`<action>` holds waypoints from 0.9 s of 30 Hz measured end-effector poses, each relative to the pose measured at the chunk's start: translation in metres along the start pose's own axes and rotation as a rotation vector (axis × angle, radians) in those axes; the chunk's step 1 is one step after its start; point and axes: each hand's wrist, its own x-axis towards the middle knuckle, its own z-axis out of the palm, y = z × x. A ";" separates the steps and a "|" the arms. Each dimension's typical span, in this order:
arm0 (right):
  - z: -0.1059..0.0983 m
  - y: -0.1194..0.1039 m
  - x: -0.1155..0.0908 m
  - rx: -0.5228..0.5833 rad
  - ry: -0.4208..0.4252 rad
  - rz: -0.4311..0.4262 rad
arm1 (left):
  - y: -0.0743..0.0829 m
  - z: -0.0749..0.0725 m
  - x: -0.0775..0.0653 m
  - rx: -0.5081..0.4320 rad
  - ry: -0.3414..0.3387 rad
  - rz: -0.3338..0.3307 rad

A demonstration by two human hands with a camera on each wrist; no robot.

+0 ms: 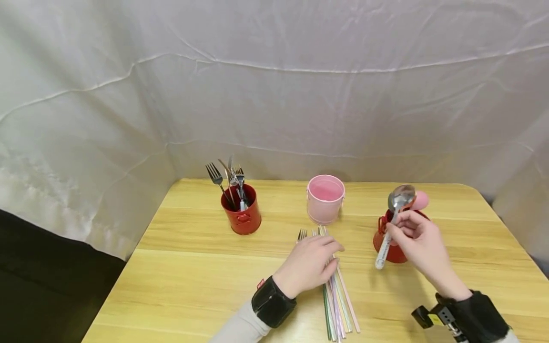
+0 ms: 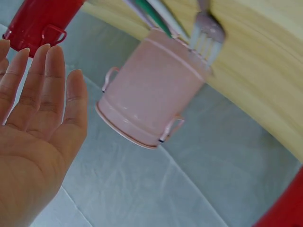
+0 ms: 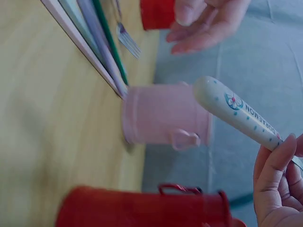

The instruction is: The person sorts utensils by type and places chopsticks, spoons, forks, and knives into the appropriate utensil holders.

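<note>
My right hand (image 1: 422, 238) pinches a metal spoon (image 1: 401, 197) between thumb and fingers, bowl up, in front of and over the right red bucket (image 1: 396, 255). Its white dotted handle (image 3: 244, 113) slants down and shows lettering in the right wrist view. A pink rounded piece (image 1: 421, 200) and an orange edge show behind the spoon at the bucket's mouth. My left hand (image 1: 309, 262) hovers over a bundle of straws (image 1: 339, 309) in several colours, fingers relaxed and holding nothing. Beside the straws lies a fork (image 1: 302, 235), its handle hidden under that hand in the head view.
The pink bucket (image 1: 326, 209) with small side handles stands at the back middle. To its left, another red bucket (image 1: 244, 221) holds several forks and other cutlery (image 1: 240, 181). A pale cloth (image 1: 274, 109) hangs behind the wooden table (image 1: 184, 271).
</note>
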 end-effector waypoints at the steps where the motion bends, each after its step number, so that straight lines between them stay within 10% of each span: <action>1: -0.004 -0.001 0.001 0.005 0.021 0.004 | 0.001 0.000 0.002 0.001 -0.002 0.004; 9: -0.034 -0.005 0.010 0.166 0.260 0.016 | 0.009 0.001 0.010 0.013 -0.001 0.060; 15: -0.045 0.000 0.015 -0.033 0.436 -0.004 | 0.009 0.004 0.010 0.016 -0.004 0.067; 27: -0.047 0.035 0.012 -0.309 0.279 -0.008 | 0.008 0.006 0.007 0.002 -0.006 0.052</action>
